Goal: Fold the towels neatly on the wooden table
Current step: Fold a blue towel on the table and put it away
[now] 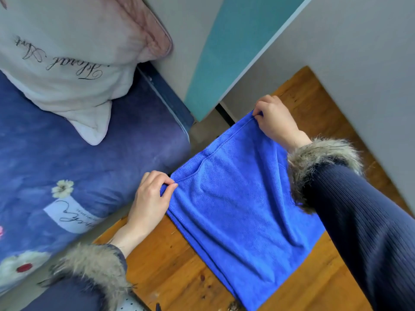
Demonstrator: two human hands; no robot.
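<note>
Blue towel, folded, stretched between the two hands over the wooden surface. Left hand pinches one far corner between thumb and fingers; right hand pinches the other far corner, the edge between them raised and taut. Towel's near part lies on the surface below the wrists. Beyond the left hand: bed with floral blue cover and white pillow

Soft, even daylight without glare; wide-angle bending at the edges, and motion blur softens the lower-left corner.
</note>
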